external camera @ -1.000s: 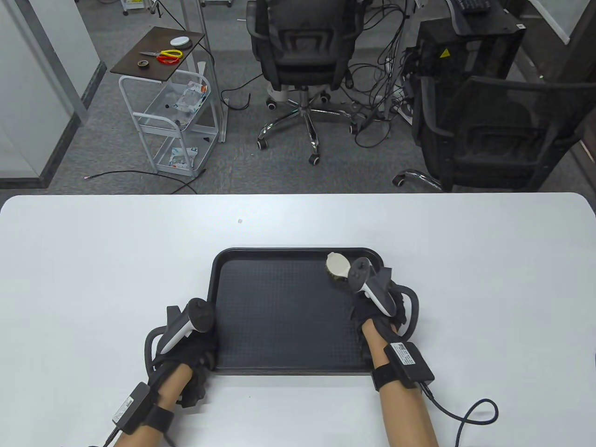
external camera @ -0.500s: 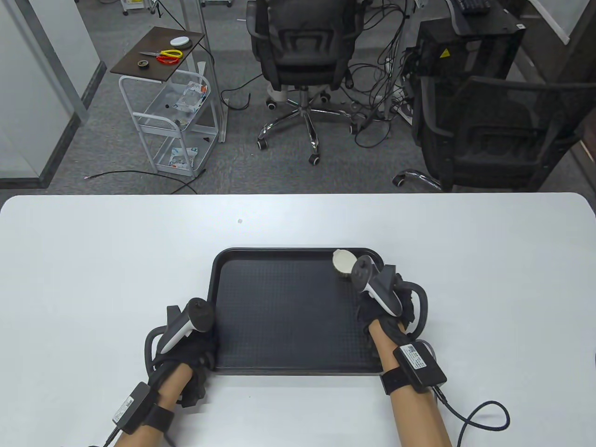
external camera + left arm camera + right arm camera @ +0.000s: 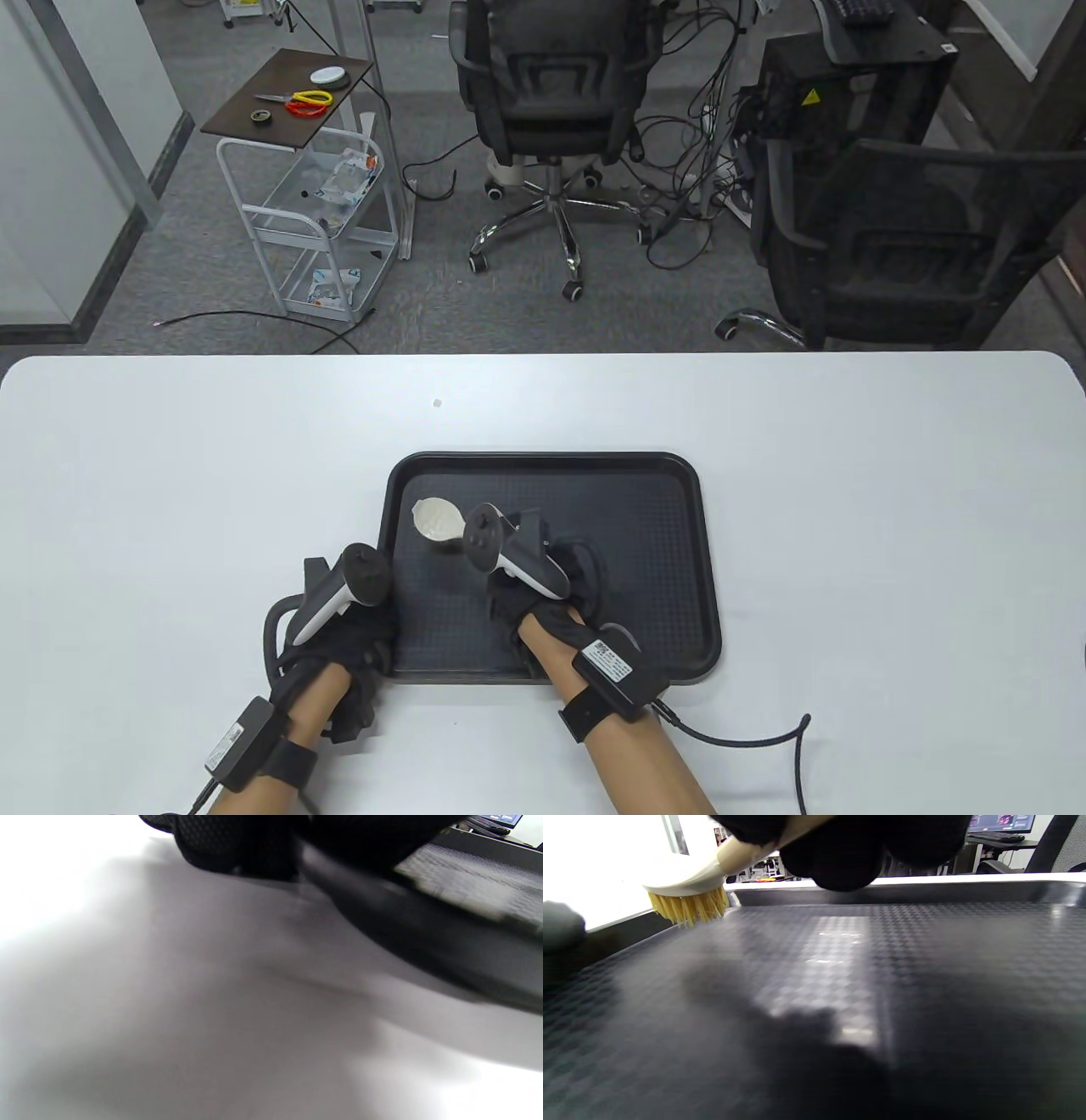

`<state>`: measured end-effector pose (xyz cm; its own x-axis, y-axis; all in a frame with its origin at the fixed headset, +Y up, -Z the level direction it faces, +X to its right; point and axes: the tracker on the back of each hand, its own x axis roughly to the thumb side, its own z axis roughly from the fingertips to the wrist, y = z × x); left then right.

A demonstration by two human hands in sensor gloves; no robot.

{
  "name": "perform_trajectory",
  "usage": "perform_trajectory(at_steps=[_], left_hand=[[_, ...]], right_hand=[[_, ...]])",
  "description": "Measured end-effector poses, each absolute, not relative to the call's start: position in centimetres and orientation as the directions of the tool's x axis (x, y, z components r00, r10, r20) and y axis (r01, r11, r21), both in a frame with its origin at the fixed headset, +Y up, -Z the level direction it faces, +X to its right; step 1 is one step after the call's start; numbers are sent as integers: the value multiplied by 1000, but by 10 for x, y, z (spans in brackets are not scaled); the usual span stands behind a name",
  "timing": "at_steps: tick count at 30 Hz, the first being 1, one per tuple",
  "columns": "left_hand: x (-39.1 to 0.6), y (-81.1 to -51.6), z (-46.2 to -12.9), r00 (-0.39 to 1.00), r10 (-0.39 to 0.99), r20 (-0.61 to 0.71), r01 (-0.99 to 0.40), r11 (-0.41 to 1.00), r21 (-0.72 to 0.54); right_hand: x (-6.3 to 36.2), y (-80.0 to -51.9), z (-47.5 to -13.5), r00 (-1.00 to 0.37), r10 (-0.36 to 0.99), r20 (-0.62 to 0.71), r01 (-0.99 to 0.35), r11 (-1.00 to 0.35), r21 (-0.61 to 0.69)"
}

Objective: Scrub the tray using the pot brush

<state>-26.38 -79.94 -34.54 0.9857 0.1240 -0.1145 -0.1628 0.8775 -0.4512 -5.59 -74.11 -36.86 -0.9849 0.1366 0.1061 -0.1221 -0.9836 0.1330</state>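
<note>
Right hand (image 3: pixel 543 586) grips pot brush over left part of tray; left hand (image 3: pixel 339 632) holds tray's near-left corner.

Right hand's fingers (image 3: pixel 846 855) are curled tight around the pale handle of the pot brush (image 3: pixel 438 521), its round head toward the tray's far-left area. Right wrist view shows the yellow bristles (image 3: pixel 689 908) pointing down at the textured floor of the tray (image 3: pixel 670 543); actual contact cannot be confirmed. Left hand's fingers (image 3: pixel 237 844) are closed over the tray's rim at its near-left corner, palm resting on the white bench (image 3: pixel 170 475). Tray sits flat on the bench, near its front edge, centre.
</note>
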Motion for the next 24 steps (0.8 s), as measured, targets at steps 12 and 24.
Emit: perform_trajectory(at_steps=[12,24], left_hand=[[-264,-799,-345,986,123,-114,-162,878,-451],[-264,-799,-345,987,117,-114,-157,879,-450]], right_hand=[[4,-754,-371,-991,131,8,-129,-985,116],[160,-746,-360,-952,53,-302,-92,-989,116]])
